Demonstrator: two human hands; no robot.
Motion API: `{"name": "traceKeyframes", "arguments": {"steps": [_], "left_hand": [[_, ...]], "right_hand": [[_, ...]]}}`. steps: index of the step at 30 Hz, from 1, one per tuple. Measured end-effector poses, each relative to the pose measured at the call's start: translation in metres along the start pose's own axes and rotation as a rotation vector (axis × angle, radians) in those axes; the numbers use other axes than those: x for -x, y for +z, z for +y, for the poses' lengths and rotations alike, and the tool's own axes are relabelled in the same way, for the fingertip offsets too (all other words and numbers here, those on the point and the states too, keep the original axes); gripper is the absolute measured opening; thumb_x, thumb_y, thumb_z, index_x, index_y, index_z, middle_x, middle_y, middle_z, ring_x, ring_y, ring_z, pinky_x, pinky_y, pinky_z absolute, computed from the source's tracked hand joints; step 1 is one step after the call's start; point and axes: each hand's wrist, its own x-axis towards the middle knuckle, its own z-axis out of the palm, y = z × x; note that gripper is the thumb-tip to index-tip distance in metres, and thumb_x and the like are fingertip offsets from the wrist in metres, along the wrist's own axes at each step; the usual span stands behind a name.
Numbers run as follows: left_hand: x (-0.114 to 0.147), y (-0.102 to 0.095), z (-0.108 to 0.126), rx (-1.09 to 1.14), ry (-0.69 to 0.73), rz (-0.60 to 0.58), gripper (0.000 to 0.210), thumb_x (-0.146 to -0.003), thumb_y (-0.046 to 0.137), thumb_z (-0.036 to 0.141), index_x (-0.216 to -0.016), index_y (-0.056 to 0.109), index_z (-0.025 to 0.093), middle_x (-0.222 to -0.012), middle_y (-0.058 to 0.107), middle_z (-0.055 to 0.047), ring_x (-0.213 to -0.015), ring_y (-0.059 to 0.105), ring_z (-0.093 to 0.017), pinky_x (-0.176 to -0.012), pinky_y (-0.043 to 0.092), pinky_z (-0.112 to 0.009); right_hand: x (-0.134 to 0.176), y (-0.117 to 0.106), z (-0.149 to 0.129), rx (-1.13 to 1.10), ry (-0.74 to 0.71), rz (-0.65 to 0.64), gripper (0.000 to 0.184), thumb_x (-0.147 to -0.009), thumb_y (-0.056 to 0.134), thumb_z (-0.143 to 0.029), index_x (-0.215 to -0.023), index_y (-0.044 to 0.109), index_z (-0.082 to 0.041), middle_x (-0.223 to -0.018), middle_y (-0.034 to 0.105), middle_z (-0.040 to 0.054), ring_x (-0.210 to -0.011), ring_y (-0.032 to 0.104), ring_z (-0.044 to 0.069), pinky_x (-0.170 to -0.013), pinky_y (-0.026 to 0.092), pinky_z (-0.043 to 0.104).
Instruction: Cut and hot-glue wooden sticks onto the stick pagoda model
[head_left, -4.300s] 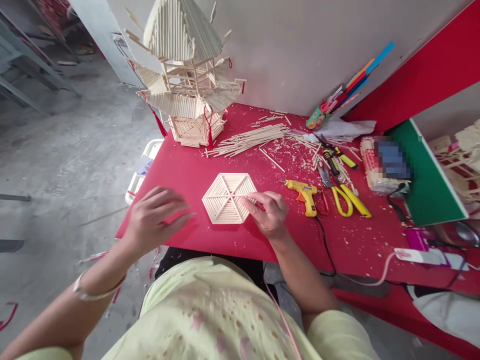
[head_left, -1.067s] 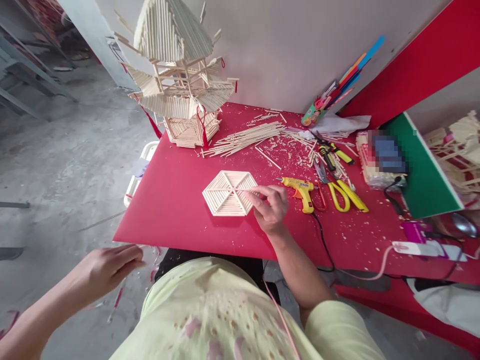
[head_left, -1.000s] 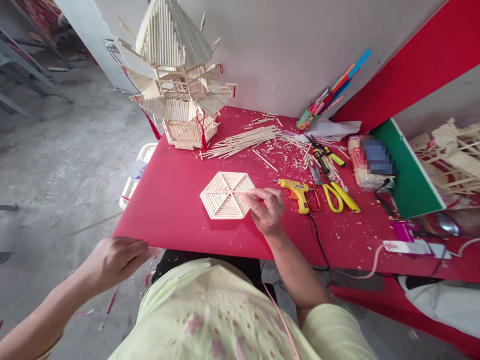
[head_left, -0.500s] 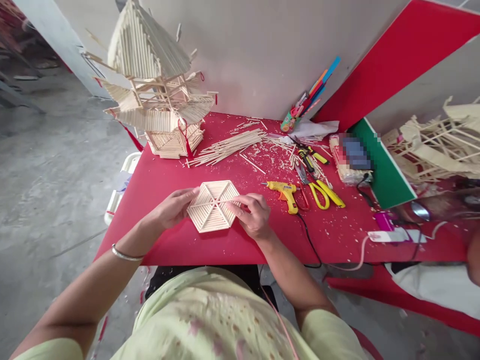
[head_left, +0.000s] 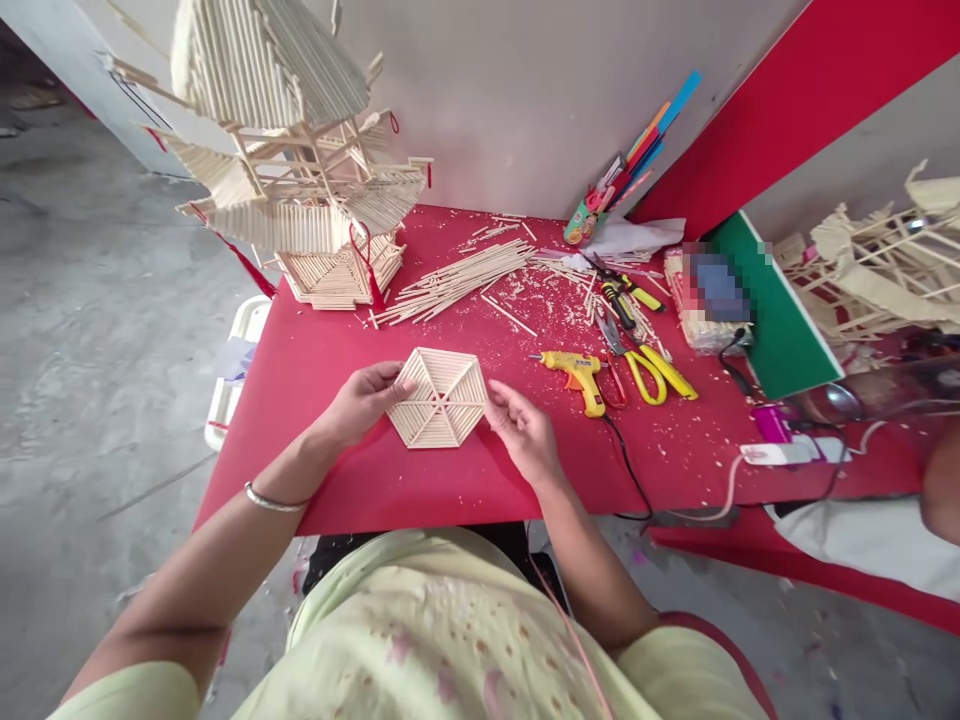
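Observation:
A hexagonal panel of thin wooden sticks (head_left: 440, 400), with spokes meeting in its middle, is held just above the red table (head_left: 315, 500). My left hand (head_left: 367, 400) grips its left corner, thumb on top and fingers underneath. At the right corner is my right hand (head_left: 523, 425), its fingers apart and slightly curled; whether the fingertips still touch the edge I cannot tell. A yellow glue gun (head_left: 577, 375) lies to the right of that hand. Behind the panel is a pile of loose sticks (head_left: 457, 280).
A stick-built pagoda (head_left: 292, 190) with red tassels stands at the back left. Yellow-handled pliers (head_left: 649, 375), a pen cup (head_left: 585, 222) and a power strip (head_left: 787, 453) are on the right. Beyond a green board (head_left: 780, 310) are another stick model (head_left: 870, 270) and another person's arm (head_left: 941, 490).
The hexagonal panel has turned a little in my left hand. My right hand has drawn back from over the panel to its right edge, with fingers opened. The view has shifted slightly.

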Motion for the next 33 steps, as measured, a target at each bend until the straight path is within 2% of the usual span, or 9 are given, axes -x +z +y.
{"name": "traceKeyframes", "arguments": {"steps": [3,6,8,11,13,18,22,26,33], "left_hand": [[0.003,0.000,-0.004,-0.022,0.059,0.000,0.042,-0.079,0.090,0.043,-0.111,0.082,0.017,-0.104,0.083,-0.010,-0.086,0.078,-0.024,-0.082,0.063,-0.034],[0.006,0.001,-0.004,-0.069,0.108,0.006,0.039,-0.078,0.090,0.044,-0.106,0.083,0.017,-0.098,0.082,-0.009,-0.085,0.077,-0.025,-0.083,0.063,-0.036],[0.006,0.001,-0.003,-0.156,0.191,0.014,0.035,-0.078,0.090,0.045,-0.100,0.085,0.018,-0.098,0.082,-0.009,-0.092,0.077,-0.027,-0.088,0.063,-0.040],[0.004,-0.002,-0.002,-0.328,0.411,0.007,0.028,-0.081,0.088,0.045,-0.097,0.087,0.022,-0.112,0.081,-0.013,-0.109,0.075,-0.030,-0.101,0.060,-0.045],[0.001,-0.005,-0.003,-0.439,0.553,0.005,0.025,-0.084,0.085,0.044,-0.099,0.087,0.025,-0.121,0.079,-0.015,-0.116,0.073,-0.030,-0.106,0.058,-0.047],[-0.007,-0.011,-0.010,-0.715,0.742,-0.012,0.018,-0.094,0.074,0.035,-0.105,0.086,0.027,-0.125,0.078,-0.014,-0.126,0.070,-0.029,-0.111,0.056,-0.050],[-0.009,-0.016,-0.014,-0.844,0.783,-0.088,0.029,-0.095,0.063,0.019,-0.116,0.083,0.025,-0.130,0.077,-0.013,-0.132,0.068,-0.028,-0.112,0.056,-0.049],[-0.009,-0.022,-0.015,-0.929,0.774,-0.157,0.046,-0.084,0.052,0.005,-0.113,0.083,0.023,-0.125,0.079,-0.011,-0.129,0.069,-0.027,-0.108,0.059,-0.047],[-0.005,-0.019,-0.007,-0.978,0.737,0.095,0.035,-0.083,0.051,0.011,-0.096,0.083,0.020,-0.105,0.082,-0.007,-0.098,0.077,-0.020,-0.093,0.063,-0.034]], "right_hand": [[-0.005,0.012,-0.004,-0.036,0.033,0.026,0.050,-0.086,0.081,-0.051,-0.126,0.076,-0.021,-0.107,0.081,0.0083,-0.084,0.075,0.019,-0.073,0.064,0.030],[-0.006,0.016,-0.008,-0.034,0.045,0.027,0.040,-0.087,0.079,-0.053,-0.112,0.079,-0.022,-0.088,0.080,0.0037,-0.064,0.068,0.015,-0.055,0.059,0.025],[-0.006,0.014,-0.011,0.006,-0.024,0.041,0.036,-0.088,0.080,-0.051,-0.111,0.079,-0.024,-0.092,0.080,0.0033,-0.065,0.069,0.015,-0.052,0.059,0.025],[-0.012,0.006,-0.012,0.109,-0.254,0.022,0.022,-0.094,0.075,-0.042,-0.109,0.080,-0.027,-0.115,0.080,0.0066,-0.096,0.076,0.021,-0.074,0.067,0.032],[-0.019,0.003,-0.009,0.189,-0.396,0.013,0.015,-0.098,0.071,-0.035,-0.109,0.080,-0.028,-0.124,0.078,0.0079,-0.112,0.075,0.023,-0.094,0.065,0.039],[-0.034,0.002,0.008,0.277,-0.541,0.057,0.018,-0.098,0.068,-0.021,-0.109,0.081,-0.027,-0.125,0.078,0.0083,-0.115,0.075,0.020,-0.105,0.060,0.039],[-0.035,0.003,0.015,0.342,-0.560,0.053,0.029,-0.096,0.062,-0.011,-0.112,0.081,-0.026,-0.128,0.076,0.0080,-0.119,0.073,0.018,-0.108,0.058,0.037],[-0.030,0.003,0.016,0.438,-0.561,0.030,0.038,-0.092,0.054,-0.005,-0.111,0.081,-0.025,-0.131,0.075,0.0074,-0.119,0.073,0.016,-0.106,0.059,0.034],[-0.019,0.003,0.002,0.688,-0.540,0.060,0.038,-0.096,0.054,-0.008,-0.119,0.079,-0.026,-0.125,0.079,0.0047,-0.113,0.075,0.019,-0.102,0.060,0.033]]}}
